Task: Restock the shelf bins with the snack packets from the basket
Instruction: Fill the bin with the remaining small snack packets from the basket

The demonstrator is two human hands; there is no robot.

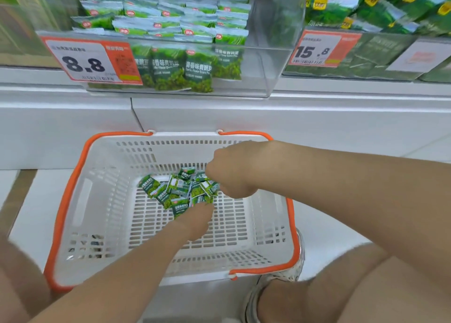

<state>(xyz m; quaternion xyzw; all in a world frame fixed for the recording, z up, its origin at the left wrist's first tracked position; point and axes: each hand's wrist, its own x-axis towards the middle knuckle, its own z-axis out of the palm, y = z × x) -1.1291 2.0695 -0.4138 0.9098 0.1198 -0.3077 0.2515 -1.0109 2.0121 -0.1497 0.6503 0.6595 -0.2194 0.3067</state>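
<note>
A white basket [102, 200] with an orange rim stands on the floor below the shelf. Several small green snack packets [168, 191] lie in a heap on its bottom, towards the far side. My right hand [231, 173] reaches in from the right, its fingers curled down into the right end of the heap around some packets. My left hand [197, 222] comes in from below, its fingertips touching the near packets; its fingers are mostly hidden. Above, a clear shelf bin [263, 68] holds many of the same green packets.
A second bin [380, 54] of larger green packets sits at the upper right, with a 15.8 price tag. An 8.8 price tag [90, 61] covers the left front of the clear bin. My knees and a shoe [275, 286] flank the basket.
</note>
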